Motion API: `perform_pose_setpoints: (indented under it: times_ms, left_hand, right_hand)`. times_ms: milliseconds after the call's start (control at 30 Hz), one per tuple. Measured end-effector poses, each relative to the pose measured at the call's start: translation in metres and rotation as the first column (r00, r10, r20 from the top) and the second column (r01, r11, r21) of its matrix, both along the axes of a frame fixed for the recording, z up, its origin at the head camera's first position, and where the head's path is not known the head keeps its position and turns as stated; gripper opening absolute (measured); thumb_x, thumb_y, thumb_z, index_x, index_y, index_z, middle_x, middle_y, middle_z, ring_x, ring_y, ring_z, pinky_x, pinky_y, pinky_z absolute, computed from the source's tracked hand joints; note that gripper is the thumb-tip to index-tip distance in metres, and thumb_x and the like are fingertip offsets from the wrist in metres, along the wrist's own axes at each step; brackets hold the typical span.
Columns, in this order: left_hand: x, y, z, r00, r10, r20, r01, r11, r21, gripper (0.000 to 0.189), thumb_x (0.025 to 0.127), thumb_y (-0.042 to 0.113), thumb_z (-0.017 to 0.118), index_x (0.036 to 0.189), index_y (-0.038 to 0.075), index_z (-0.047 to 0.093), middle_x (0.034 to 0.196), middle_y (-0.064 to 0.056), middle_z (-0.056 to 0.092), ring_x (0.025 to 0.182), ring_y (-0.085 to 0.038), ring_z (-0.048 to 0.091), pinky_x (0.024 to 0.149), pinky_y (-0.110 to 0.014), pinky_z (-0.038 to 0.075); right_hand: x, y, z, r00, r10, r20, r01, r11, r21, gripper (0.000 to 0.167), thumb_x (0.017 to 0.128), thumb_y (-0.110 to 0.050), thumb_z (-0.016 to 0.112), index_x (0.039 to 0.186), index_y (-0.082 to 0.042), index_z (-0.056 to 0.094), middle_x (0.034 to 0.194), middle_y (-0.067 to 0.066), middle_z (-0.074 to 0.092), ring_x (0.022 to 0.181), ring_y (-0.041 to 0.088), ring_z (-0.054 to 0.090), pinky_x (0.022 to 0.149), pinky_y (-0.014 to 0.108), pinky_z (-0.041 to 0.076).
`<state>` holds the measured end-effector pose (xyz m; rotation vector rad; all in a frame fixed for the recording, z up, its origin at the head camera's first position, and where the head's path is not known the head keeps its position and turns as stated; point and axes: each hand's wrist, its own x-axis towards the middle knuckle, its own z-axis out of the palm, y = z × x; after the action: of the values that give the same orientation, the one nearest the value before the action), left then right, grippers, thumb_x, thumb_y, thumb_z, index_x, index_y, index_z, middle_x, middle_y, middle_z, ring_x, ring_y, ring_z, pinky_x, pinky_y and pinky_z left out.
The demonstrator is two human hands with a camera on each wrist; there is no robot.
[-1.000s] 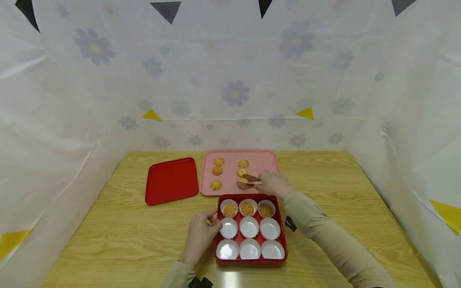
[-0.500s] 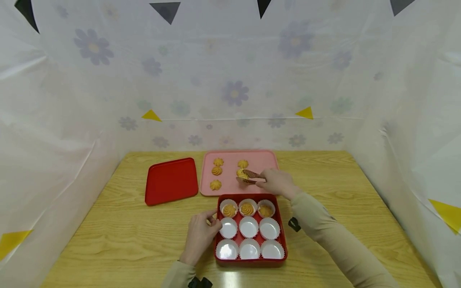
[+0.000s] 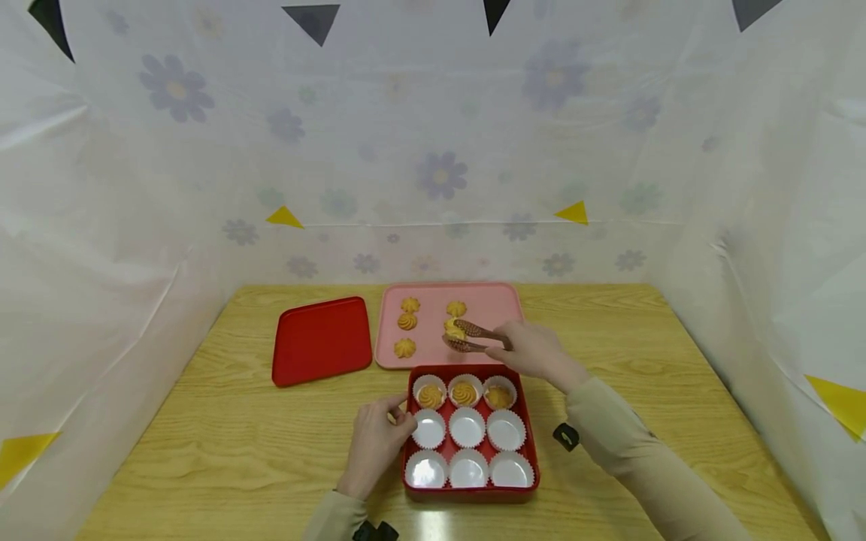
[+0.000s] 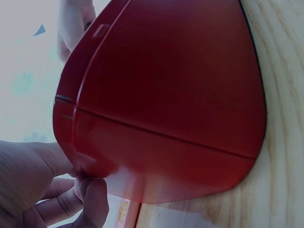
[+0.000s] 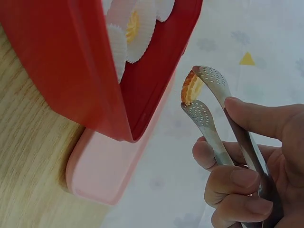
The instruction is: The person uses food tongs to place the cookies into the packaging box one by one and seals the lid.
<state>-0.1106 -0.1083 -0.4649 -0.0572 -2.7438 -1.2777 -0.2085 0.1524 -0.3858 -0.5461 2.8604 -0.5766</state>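
Observation:
My right hand (image 3: 537, 352) grips metal tongs (image 5: 213, 128) with perforated tips. A golden piped cookie (image 5: 191, 88) is held edge-on between those tips, off the pink tray (image 3: 497, 300). In the head view the tongs overlap the cookies in the tray's middle column. My left hand (image 3: 379, 439) pinches the left rim of a red box (image 3: 472, 494) in front of the tray. White paper cups (image 3: 467, 427) stand in rows in the box. Cookies (image 3: 464, 394) sit in the far row's cups; the middle and near rows' cups are bare.
On the pink tray lie more cookies (image 3: 407, 321), in a left column and a middle one. A red lid-like tray (image 3: 321, 342) lies left of it on the wooden table (image 3: 271, 451). Sheeting with flower prints (image 3: 441, 175) encloses the table's back and sides.
The tongs have closed on the nearest middle-column cookie and lifted it from the tray. My right hand and forearm have shifted slightly right. The left hand stays at the box rim.

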Motion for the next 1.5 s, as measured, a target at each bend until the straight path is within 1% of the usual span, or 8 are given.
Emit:
perform_pose_setpoints:
  times_ms: [433, 600, 733, 933, 1033, 1200, 1367, 1500]
  left_hand:
    - [0.002, 0.0, 0.002, 1.0, -0.006, -0.01, 0.007, 1.0, 0.012, 0.039, 0.076, 0.001, 0.067, 0.114, -0.003, 0.074, 0.062, 0.004, 0.057, 0.054, -0.003, 0.043, 0.05, -0.017, 0.033]
    - [0.002, 0.0, 0.001, 1.0, -0.009, -0.012, 0.009, 1.0, 0.018, 0.04, 0.075, -0.001, 0.066, 0.114, -0.004, 0.074, 0.062, 0.003, 0.059, 0.054, -0.003, 0.044, 0.05, -0.017, 0.034]
    - [0.002, 0.0, 0.0, 1.0, -0.01, -0.016, 0.011, 1.0, 0.021, 0.04, 0.075, 0.0, 0.065, 0.114, -0.004, 0.074, 0.063, 0.003, 0.059, 0.054, -0.002, 0.043, 0.049, -0.017, 0.033]
    - [0.002, -0.001, 0.0, 0.999, -0.016, -0.032, 0.017, 1.0, 0.021, 0.039, 0.076, 0.0, 0.065, 0.114, -0.004, 0.074, 0.063, 0.004, 0.059, 0.051, 0.0, 0.041, 0.046, -0.016, 0.03]
    - [0.002, -0.001, 0.001, 1.0, -0.025, -0.019, 0.025, 0.999, 0.031, 0.039, 0.077, 0.001, 0.065, 0.115, -0.004, 0.073, 0.064, 0.002, 0.062, 0.05, 0.0, 0.04, 0.046, -0.016, 0.03]
    - [0.001, -0.002, 0.002, 0.999, -0.049, -0.005, 0.049, 0.998, 0.034, 0.038, 0.08, 0.001, 0.066, 0.117, -0.005, 0.072, 0.067, -0.001, 0.066, 0.048, 0.0, 0.039, 0.045, -0.017, 0.03]
    - [0.001, -0.003, 0.002, 0.999, -0.05, -0.004, 0.05, 0.998, 0.025, 0.039, 0.08, 0.001, 0.066, 0.118, -0.005, 0.072, 0.067, -0.001, 0.067, 0.05, 0.0, 0.04, 0.046, -0.017, 0.033]
    - [0.001, -0.003, 0.002, 0.999, -0.054, 0.003, 0.053, 0.998, 0.028, 0.038, 0.081, 0.002, 0.068, 0.118, -0.004, 0.072, 0.067, -0.001, 0.066, 0.05, -0.001, 0.04, 0.047, -0.017, 0.033]
  right_hand:
    - [0.029, 0.008, 0.005, 0.983, 0.144, -0.113, -0.146, 0.989, -0.014, 0.017, 0.094, -0.031, 0.068, 0.097, -0.014, 0.07, 0.075, -0.004, 0.058, 0.06, 0.008, 0.042, 0.051, 0.024, 0.032]
    - [0.034, 0.012, -0.001, 0.971, 0.2, -0.128, -0.2, 0.98, 0.012, 0.037, 0.094, -0.035, 0.068, 0.12, -0.009, 0.071, 0.101, 0.004, 0.072, 0.077, 0.011, 0.06, 0.06, 0.027, 0.045]
    - [0.037, 0.015, -0.005, 0.951, 0.268, -0.153, -0.268, 0.963, 0.026, 0.035, 0.095, -0.034, 0.066, 0.122, -0.011, 0.071, 0.114, 0.005, 0.073, 0.092, 0.016, 0.068, 0.07, 0.031, 0.052]
    - [0.036, 0.015, -0.009, 0.898, 0.421, -0.123, -0.42, 0.907, 0.036, 0.026, 0.096, -0.038, 0.065, 0.111, -0.018, 0.072, 0.09, -0.007, 0.065, 0.075, 0.005, 0.053, 0.063, 0.02, 0.042]
    - [0.036, 0.013, -0.011, 0.874, 0.478, -0.092, -0.476, 0.878, 0.04, 0.032, 0.096, -0.039, 0.064, 0.12, -0.017, 0.072, 0.091, -0.007, 0.067, 0.077, 0.006, 0.055, 0.066, 0.02, 0.043]
    - [0.037, 0.009, -0.014, 0.87, 0.492, -0.031, -0.489, 0.87, 0.067, 0.039, 0.096, -0.04, 0.064, 0.128, -0.017, 0.07, 0.097, -0.006, 0.07, 0.083, 0.007, 0.06, 0.07, 0.023, 0.046]
    - [0.039, 0.003, -0.015, 0.86, 0.51, -0.04, -0.504, 0.858, 0.096, 0.037, 0.095, -0.038, 0.066, 0.125, -0.016, 0.071, 0.1, -0.005, 0.071, 0.084, 0.008, 0.062, 0.072, 0.026, 0.05]
    - [0.04, -0.001, -0.016, 0.856, 0.515, -0.044, -0.507, 0.853, 0.12, 0.037, 0.095, -0.038, 0.066, 0.124, -0.016, 0.071, 0.118, 0.0, 0.073, 0.104, 0.016, 0.069, 0.087, 0.036, 0.056]
